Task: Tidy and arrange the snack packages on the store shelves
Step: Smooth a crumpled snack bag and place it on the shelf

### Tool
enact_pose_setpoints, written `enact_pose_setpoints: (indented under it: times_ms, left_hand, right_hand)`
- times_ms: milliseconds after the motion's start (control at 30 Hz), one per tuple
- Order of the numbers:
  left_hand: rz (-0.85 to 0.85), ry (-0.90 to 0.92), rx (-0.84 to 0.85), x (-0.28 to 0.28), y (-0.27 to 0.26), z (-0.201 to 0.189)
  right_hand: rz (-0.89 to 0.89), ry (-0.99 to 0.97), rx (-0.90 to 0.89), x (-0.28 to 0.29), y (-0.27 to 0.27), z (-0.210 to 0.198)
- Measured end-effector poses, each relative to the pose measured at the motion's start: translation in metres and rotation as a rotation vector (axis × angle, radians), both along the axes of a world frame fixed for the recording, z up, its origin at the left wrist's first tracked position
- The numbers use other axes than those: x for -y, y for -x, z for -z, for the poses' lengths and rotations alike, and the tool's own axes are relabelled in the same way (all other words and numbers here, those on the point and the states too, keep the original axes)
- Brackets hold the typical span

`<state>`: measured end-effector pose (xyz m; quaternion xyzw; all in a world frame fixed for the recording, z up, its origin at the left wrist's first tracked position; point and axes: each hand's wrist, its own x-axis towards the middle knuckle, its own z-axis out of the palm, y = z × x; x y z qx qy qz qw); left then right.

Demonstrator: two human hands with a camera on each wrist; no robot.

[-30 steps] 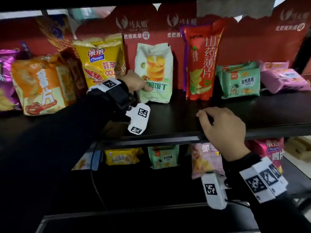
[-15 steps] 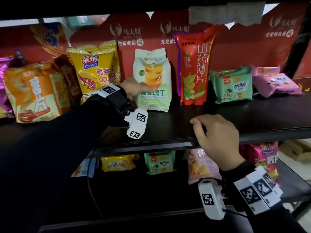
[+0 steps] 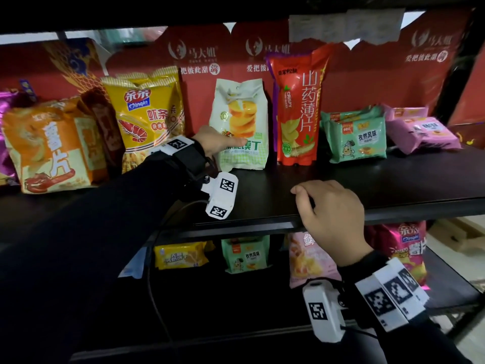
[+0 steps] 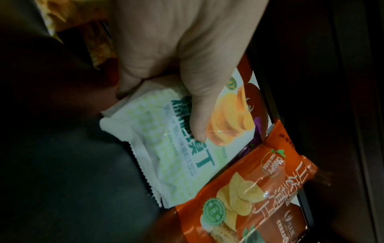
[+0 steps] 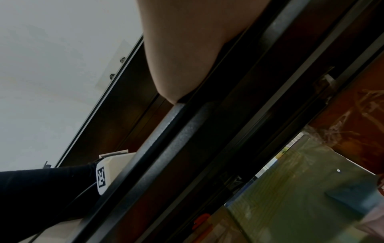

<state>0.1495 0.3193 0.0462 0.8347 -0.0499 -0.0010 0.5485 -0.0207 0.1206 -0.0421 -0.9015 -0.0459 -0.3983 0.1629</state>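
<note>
A white-and-green snack bag [image 3: 242, 122] stands upright mid-shelf, between a yellow Qinqin shrimp-stick bag [image 3: 143, 114] and a tall red yam-crisp bag [image 3: 299, 106]. My left hand [image 3: 217, 141] pinches the white bag's lower left part: in the left wrist view the thumb lies across the front of the white bag [image 4: 180, 131] and the fingers [image 4: 129, 82] curl behind its edge. My right hand [image 3: 328, 208] grips the front edge of the black shelf [image 3: 236, 227], fingers curled on top; in the right wrist view only the thumb [image 5: 187, 57] shows, against the shelf lip.
Orange chip bags [image 3: 49, 148] stand at the left. Green biscuit packs [image 3: 357, 137] and pink packs [image 3: 422, 132] lie at the right. The lower shelf holds yellow [image 3: 181, 254], green [image 3: 245, 254] and pink packs [image 3: 312, 258]. A red printed backboard [image 3: 393, 74] closes the rear.
The view has shifted slightly. My left hand still holds the white bag, which stands a little more upright. The right hand stays on the shelf edge.
</note>
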Motion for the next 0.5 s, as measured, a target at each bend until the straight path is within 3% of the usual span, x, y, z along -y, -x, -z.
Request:
enact_pose_setpoints:
  times_ms: [500]
  left_hand:
    - [-0.129, 0.095, -0.006, 0.007, -0.002, 0.015]
  right_hand:
    - [0.003, 0.031, -0.001, 0.001, 0.001, 0.001]
